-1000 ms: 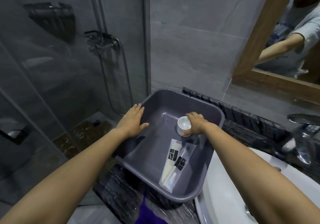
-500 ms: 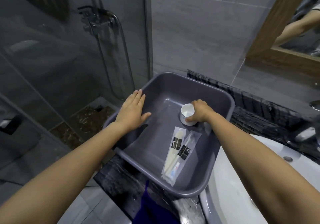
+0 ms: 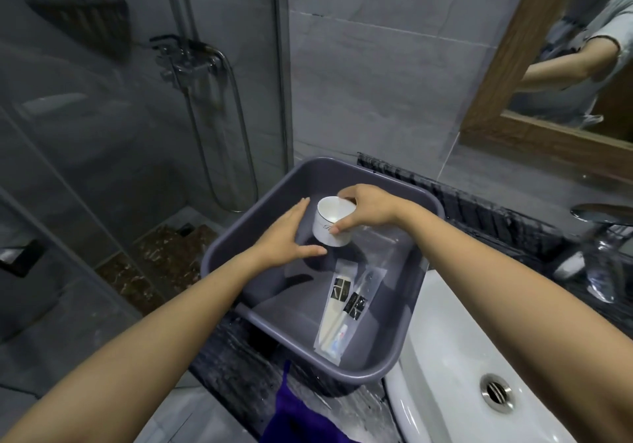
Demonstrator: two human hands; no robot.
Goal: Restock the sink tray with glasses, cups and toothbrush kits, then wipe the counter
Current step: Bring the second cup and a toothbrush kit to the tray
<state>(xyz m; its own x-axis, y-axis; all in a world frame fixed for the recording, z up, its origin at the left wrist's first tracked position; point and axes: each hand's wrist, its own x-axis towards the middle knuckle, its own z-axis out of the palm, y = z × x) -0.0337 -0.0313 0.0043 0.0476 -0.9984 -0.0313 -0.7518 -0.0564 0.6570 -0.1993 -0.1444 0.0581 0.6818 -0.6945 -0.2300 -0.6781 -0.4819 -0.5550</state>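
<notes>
A grey plastic tray [image 3: 404,350] sits on the dark marble counter beside the basin. My right hand [image 3: 368,208] grips a white cup [image 3: 331,225] by its rim and side, holding it tilted above the tray's far half. My left hand [image 3: 286,237] is open, fingers spread, close to the cup's left side and over the tray's left wall. Two clear-wrapped toothbrush kits [image 3: 346,309] lie flat on the tray floor, pointing toward me.
A white basin [image 3: 455,367] with a metal drain [image 3: 496,392] is at lower right, a chrome tap [image 3: 603,237] behind it. A purple cloth [image 3: 301,418] hangs over the counter's [image 3: 239,353] front edge. A glass shower wall stands left, a wood-framed mirror [image 3: 507,76] upper right.
My right hand has lifted the cup off the tray floor and tilted it. My left hand has left the tray's rim and moved right, toward the cup.
</notes>
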